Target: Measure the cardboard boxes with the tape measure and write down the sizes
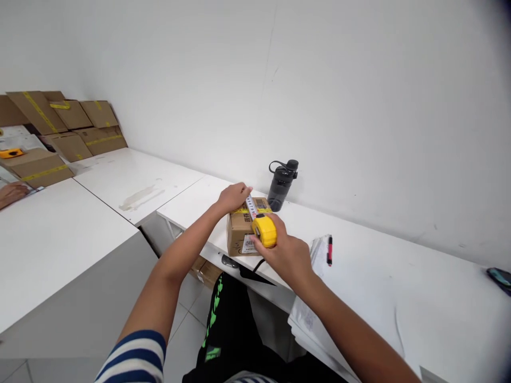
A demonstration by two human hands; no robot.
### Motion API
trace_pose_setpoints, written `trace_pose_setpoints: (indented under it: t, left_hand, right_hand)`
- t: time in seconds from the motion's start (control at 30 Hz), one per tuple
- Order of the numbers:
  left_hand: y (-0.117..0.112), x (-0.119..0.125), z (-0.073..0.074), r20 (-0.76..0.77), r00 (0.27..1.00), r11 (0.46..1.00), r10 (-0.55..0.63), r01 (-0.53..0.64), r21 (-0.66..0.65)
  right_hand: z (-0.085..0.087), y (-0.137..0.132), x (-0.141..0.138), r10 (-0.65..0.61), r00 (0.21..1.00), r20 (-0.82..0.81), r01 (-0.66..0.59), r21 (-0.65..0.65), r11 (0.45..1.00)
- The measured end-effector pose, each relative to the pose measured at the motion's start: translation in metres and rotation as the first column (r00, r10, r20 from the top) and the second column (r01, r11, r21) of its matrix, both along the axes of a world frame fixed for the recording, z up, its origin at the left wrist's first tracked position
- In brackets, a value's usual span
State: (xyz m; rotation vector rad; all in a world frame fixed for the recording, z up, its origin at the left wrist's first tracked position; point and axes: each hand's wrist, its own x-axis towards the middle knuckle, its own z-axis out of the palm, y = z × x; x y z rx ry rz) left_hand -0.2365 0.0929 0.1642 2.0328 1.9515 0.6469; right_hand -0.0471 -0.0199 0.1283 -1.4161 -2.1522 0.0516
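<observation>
A small cardboard box (236, 238) with yellow tape and a white label sits near the front edge of the white desk. My right hand (288, 250) grips a yellow tape measure (265, 231) over the box's right side. Its blade (251, 206) is drawn out across the top of the box towards the wall. At the far end of the blade my left hand (233, 197) is closed, with thumb and fingers pinching the blade's tip against the box's back edge. The exact contact under those fingers is hidden.
A dark water bottle (281, 184) stands just behind the box. Papers (319, 255) and a red pen (329, 250) lie to the right, a phone-like object (500, 277) farther along. Taped cartons (101, 139) are piled at far left, near another person's hand (14, 192).
</observation>
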Motion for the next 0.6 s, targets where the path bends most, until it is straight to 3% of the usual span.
trace_pose_setpoints:
  t: [0.07, 0.17, 0.23, 0.33, 0.43, 0.5, 0.6]
  left_hand:
    - [-0.013, 0.003, 0.01, 0.183, 0.983, 0.99, -0.021, -0.005, 0.141]
    - [-0.038, 0.018, 0.027, 0.369, 0.906, 0.96, -0.206, 0.113, 0.257]
    - [-0.053, 0.032, 0.031, 0.344, 0.885, 0.938, -0.315, 0.235, 0.254]
    - [-0.066, 0.046, 0.02, 0.178, 0.906, 0.912, -0.385, 0.345, 0.22]
    - [-0.071, 0.029, 0.002, 0.096, 0.953, 0.949, -0.287, 0.27, 0.162]
    - [-0.078, -0.001, -0.011, 0.094, 0.977, 0.976, -0.193, 0.181, 0.124]
    - [-0.102, -0.051, -0.037, 0.185, 0.972, 0.982, -0.145, 0.119, 0.146]
  right_hand:
    - [0.001, 0.005, 0.012, -0.021, 0.999, -0.035, 0.021, 0.012, 1.0]
    - [0.007, 0.016, 0.031, 0.002, 0.99, -0.143, 0.004, 0.043, 0.999]
    - [0.011, 0.023, 0.04, 0.049, 0.973, -0.228, -0.027, 0.099, 0.995]
    - [0.015, 0.033, 0.048, 0.087, 0.936, -0.341, -0.04, 0.141, 0.989]
    - [0.016, 0.043, 0.053, 0.075, 0.828, -0.556, -0.127, -0.055, 0.99]
    - [0.016, 0.05, 0.058, 0.05, 0.676, -0.735, -0.316, -0.229, 0.921]
    - [0.015, 0.061, 0.062, -0.044, 0.456, -0.889, -0.578, -0.333, 0.745]
